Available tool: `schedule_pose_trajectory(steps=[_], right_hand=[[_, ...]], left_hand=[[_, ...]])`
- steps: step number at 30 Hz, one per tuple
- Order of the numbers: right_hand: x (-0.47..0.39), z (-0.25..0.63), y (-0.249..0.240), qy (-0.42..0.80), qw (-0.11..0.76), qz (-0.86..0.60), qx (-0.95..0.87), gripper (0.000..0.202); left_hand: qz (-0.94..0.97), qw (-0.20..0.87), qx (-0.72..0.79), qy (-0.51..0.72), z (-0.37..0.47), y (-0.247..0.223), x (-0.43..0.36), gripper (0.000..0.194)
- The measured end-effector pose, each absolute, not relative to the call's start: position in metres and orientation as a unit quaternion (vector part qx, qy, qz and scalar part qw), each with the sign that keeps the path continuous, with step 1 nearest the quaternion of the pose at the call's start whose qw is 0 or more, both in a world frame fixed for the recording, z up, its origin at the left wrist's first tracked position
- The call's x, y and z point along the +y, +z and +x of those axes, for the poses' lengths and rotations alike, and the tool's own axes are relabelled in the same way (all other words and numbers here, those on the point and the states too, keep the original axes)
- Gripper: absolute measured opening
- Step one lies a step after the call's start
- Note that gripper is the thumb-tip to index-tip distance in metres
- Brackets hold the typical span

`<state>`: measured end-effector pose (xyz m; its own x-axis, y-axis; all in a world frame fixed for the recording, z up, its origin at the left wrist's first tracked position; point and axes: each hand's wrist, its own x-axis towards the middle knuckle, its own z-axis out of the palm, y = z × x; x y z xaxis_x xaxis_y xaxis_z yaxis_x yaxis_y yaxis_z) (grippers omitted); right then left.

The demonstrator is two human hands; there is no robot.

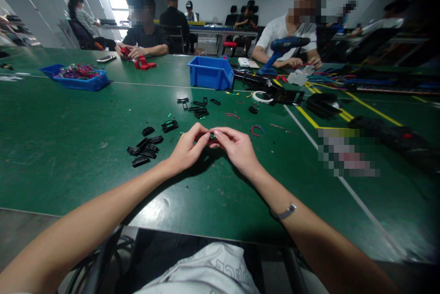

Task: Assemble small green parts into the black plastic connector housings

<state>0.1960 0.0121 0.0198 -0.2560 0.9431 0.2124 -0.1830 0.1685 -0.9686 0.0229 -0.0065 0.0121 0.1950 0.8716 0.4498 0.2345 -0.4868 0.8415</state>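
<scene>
My left hand (189, 148) and my right hand (238, 148) meet over the green table (113, 147), fingers closed in a pinch. Between the fingertips shows a small green piece (212, 136), like a little circuit board; most of it is hidden, so any casing around it cannot be made out. Left of my left hand lies a loose group of black plastic housings (146, 148). A black housing with green inside (169, 125) sits just beyond them. Farther up are several thin black frames (199, 109).
A blue bin (210, 74) stands beyond my hands; a blue tray (84, 84) of coloured wires is at far left. Short wires (257, 130) lie to the right. A blue power drill (283, 46) stands at back right. Two people (146, 39) (285, 37) work across the table.
</scene>
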Motion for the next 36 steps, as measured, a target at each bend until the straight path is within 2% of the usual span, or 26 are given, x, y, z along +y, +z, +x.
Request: schedule_pose_trajectory(steps=[24,36], right_hand=[[0.0078,0.1937,0.0226,0.498,0.53,-0.349,-0.591,0.03],[0.0102,0.199,0.0251,0.558,0.498,-0.326,-0.578,0.032]], left_hand=[[0.707,0.304,0.391,0.505,0.0251,0.0155,-0.0083,0.028],[0.701,0.318,0.391,0.505,0.0222,0.0148,-0.0062,0.026]])
